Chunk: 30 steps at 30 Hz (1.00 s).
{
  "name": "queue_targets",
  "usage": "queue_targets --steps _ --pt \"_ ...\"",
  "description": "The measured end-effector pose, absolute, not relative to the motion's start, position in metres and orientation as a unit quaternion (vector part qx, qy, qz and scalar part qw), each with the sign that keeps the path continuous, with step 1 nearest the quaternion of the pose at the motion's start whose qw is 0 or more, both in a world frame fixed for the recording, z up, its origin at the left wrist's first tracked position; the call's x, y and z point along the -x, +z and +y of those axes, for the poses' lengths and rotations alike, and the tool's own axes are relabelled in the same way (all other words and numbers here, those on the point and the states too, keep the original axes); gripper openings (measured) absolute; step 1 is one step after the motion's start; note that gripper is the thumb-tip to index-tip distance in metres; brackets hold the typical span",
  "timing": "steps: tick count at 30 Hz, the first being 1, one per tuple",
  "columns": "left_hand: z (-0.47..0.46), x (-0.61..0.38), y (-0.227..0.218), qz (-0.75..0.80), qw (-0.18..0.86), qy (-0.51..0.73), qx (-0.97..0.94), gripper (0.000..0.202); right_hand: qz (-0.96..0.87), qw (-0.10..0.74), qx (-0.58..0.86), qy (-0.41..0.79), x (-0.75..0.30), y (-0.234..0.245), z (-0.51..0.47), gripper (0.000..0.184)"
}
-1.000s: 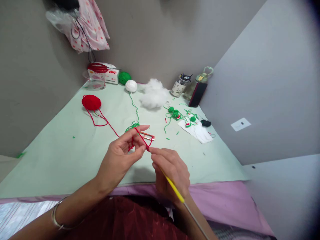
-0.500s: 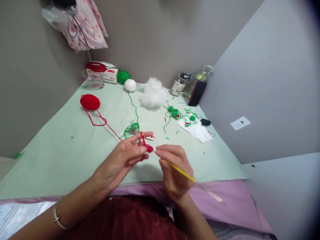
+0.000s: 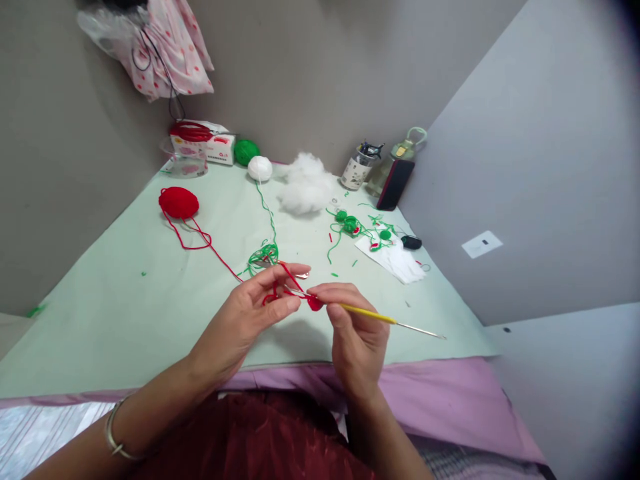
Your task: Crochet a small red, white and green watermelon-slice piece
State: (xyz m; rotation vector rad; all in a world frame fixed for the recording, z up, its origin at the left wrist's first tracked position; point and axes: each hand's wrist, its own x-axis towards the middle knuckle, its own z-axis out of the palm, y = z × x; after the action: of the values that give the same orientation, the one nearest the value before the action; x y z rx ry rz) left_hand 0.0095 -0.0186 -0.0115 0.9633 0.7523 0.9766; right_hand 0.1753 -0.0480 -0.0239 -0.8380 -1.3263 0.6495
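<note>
Left hand (image 3: 235,310): thumb and index are sitting apart, yarn (image 3: 291,276)'s looping over the index
Right hand (image 3: 357,330): fingers are clamping the hook (image 3: 369,314)
Red piece (image 3: 315,305): it's hanging at the right fingertips
Ball (image 3: 179,203): chilling back left

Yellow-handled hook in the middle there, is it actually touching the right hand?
Touching. The head view shows the yellow-handled hook pinched in the right hand's fingers, its metal end sticking out to the right.
</note>
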Motion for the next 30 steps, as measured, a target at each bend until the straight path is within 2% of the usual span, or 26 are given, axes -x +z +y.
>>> queue_targets --steps 7,12,16,22,26,30 --pt "-0.016 -0.013 -0.012 0.344 0.703 0.484 -0.391 0.022 -0.584 0.675 0.372 0.256 -0.175 -0.027 -0.046 0.020" --pt "-0.017 -0.016 -0.005 0.327 0.734 0.475 -0.359 0.034 -0.587 0.680 0.381 0.218 -0.175 -0.024 -0.045 0.023" --pt "-0.016 -0.017 -0.002 0.298 0.743 0.475 -0.365 0.034 -0.611 0.669 0.373 0.200 -0.175 -0.020 -0.045 0.024" --pt "-0.017 -0.015 -0.010 0.288 0.739 0.430 -0.432 0.033 -0.554 0.711 0.379 0.210 -0.174 -0.022 -0.041 0.024" --pt "-0.019 -0.013 -0.005 0.300 0.716 0.477 -0.411 0.038 -0.558 0.704 0.379 0.225 -0.173 -0.024 -0.040 0.025" --pt "-0.018 -0.014 0.002 0.281 0.744 0.477 -0.374 0.043 -0.570 0.697 0.379 0.214 -0.172 -0.023 -0.041 0.025"
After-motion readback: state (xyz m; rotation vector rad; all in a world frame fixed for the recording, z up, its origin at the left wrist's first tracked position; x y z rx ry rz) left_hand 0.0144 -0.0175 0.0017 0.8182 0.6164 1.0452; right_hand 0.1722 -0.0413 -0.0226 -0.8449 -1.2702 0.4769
